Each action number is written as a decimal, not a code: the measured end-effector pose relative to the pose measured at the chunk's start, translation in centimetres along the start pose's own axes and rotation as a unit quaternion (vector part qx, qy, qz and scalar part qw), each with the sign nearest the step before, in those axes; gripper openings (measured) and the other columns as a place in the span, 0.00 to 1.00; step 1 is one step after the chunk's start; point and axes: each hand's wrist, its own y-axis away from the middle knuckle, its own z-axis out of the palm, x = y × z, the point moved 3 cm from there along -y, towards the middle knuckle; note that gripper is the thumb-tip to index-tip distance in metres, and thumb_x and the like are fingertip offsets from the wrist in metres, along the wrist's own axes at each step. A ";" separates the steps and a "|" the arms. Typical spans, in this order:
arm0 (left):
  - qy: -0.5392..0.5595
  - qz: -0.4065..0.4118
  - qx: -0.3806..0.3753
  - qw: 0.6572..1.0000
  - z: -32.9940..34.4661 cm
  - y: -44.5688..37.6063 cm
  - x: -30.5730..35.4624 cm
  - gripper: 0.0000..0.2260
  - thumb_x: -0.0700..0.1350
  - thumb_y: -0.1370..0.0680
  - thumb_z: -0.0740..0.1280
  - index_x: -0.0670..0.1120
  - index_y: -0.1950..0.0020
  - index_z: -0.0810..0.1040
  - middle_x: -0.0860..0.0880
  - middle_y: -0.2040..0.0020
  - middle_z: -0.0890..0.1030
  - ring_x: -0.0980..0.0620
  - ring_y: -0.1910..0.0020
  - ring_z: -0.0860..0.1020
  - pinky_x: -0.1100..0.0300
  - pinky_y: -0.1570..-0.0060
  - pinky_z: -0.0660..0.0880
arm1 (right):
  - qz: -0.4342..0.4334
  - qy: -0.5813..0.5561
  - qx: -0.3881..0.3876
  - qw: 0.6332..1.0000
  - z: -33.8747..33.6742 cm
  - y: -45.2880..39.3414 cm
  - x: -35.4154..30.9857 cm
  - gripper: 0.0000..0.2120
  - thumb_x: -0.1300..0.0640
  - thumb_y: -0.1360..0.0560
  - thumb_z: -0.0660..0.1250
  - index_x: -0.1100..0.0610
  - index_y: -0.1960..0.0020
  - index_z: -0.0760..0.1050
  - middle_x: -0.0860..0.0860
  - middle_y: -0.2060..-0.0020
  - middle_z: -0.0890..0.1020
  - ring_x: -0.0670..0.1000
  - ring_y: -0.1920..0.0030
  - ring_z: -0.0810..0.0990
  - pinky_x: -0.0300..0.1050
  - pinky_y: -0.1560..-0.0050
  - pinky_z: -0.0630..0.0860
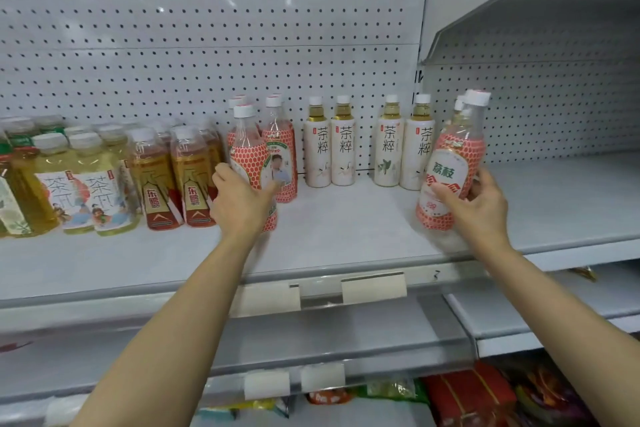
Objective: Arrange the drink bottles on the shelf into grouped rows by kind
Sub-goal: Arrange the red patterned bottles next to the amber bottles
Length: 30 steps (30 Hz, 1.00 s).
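right hand [474, 204] grips tilted lychee bottle [450, 170] | left hand [239, 204] grips front lychee bottle [247, 149]

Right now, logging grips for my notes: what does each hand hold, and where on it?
The left hand grips a red-patterned bottle around its label's middle. The right hand holds another red-patterned bottle, tilted, at its lower body.

4 tea bottles [369, 146] stand behind on the shelf [346, 218].

The shelf [346, 218] and pegboard [207, 28] look like matt painted metal. The bottles [450, 166] are clear glossy plastic with smooth printed sleeves; the price strip [318, 298] is perhaps plastic.
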 end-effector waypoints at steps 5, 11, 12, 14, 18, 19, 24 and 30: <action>-0.022 0.001 -0.004 1.000 -0.8 -0.4 -0.7 0.38 0.65 0.33 0.75 0.40 0.38 0.64 0.42 0.42 0.74 0.39 0.48 0.79 0.47 0.59 0.75 | -0.003 -0.044 -0.106 0.993 7.5 3.5 -2.5 0.30 0.58 0.31 0.76 0.55 0.33 0.69 0.49 0.45 0.80 0.43 0.48 0.80 0.43 0.48 0.79; 0.023 -0.017 -0.129 0.991 0.7 -0.4 -3.6 0.34 0.58 0.31 0.77 0.41 0.36 0.65 0.43 0.41 0.77 0.40 0.43 0.78 0.45 0.48 0.78 | 0.008 -0.049 -0.176 0.983 16.3 5.7 -4.6 0.30 0.56 0.30 0.75 0.54 0.31 0.67 0.47 0.47 0.78 0.45 0.49 0.78 0.44 0.46 0.76; 0.039 -0.028 -0.149 0.988 0.9 -0.4 -4.0 0.33 0.56 0.30 0.77 0.42 0.36 0.65 0.43 0.41 0.78 0.41 0.43 0.78 0.46 0.47 0.77 | 0.006 -0.046 -0.184 0.982 17.5 5.8 -4.9 0.31 0.55 0.30 0.75 0.54 0.31 0.66 0.47 0.46 0.78 0.46 0.48 0.78 0.44 0.46 0.76; 0.051 -0.037 -0.175 0.982 1.1 -0.7 -4.6 0.32 0.54 0.31 0.78 0.42 0.36 0.66 0.43 0.41 0.78 0.41 0.43 0.78 0.48 0.47 0.76 | -0.005 -0.033 -0.199 0.979 19.6 5.8 -5.2 0.31 0.54 0.30 0.75 0.54 0.31 0.66 0.50 0.43 0.79 0.48 0.46 0.79 0.46 0.45 0.77; 0.065 -0.031 -0.188 0.979 1.1 -1.1 -5.1 0.30 0.53 0.32 0.79 0.44 0.39 0.68 0.47 0.45 0.78 0.44 0.46 0.79 0.53 0.55 0.73 | -0.011 -0.009 -0.208 0.978 22.2 5.3 -5.3 0.31 0.53 0.29 0.74 0.56 0.31 0.65 0.53 0.39 0.79 0.52 0.41 0.79 0.50 0.41 0.77; 0.063 -0.034 -0.179 0.981 1.1 -1.0 -5.0 0.30 0.53 0.32 0.79 0.44 0.40 0.67 0.46 0.45 0.78 0.44 0.46 0.79 0.53 0.55 0.73 | -0.012 -0.008 -0.207 0.978 22.6 5.1 -5.3 0.32 0.53 0.29 0.74 0.56 0.30 0.65 0.53 0.39 0.78 0.52 0.41 0.79 0.47 0.42 0.76; -0.010 -0.037 -0.111 0.993 1.3 -0.8 -4.1 0.37 0.58 0.34 0.79 0.42 0.37 0.64 0.41 0.39 0.74 0.39 0.41 0.77 0.47 0.48 0.75 | -0.014 0.010 -0.232 0.973 23.5 4.4 -5.3 0.32 0.53 0.29 0.74 0.54 0.29 0.64 0.52 0.38 0.76 0.48 0.41 0.75 0.45 0.41 0.74; 0.008 -0.024 -0.143 0.989 2.4 -1.2 -5.0 0.33 0.54 0.29 0.76 0.41 0.35 0.63 0.40 0.37 0.72 0.39 0.38 0.74 0.45 0.41 0.75 | 0.025 0.075 -0.236 0.969 23.5 3.4 -4.0 0.35 0.56 0.36 0.80 0.56 0.33 0.70 0.54 0.40 0.79 0.53 0.43 0.79 0.51 0.42 0.77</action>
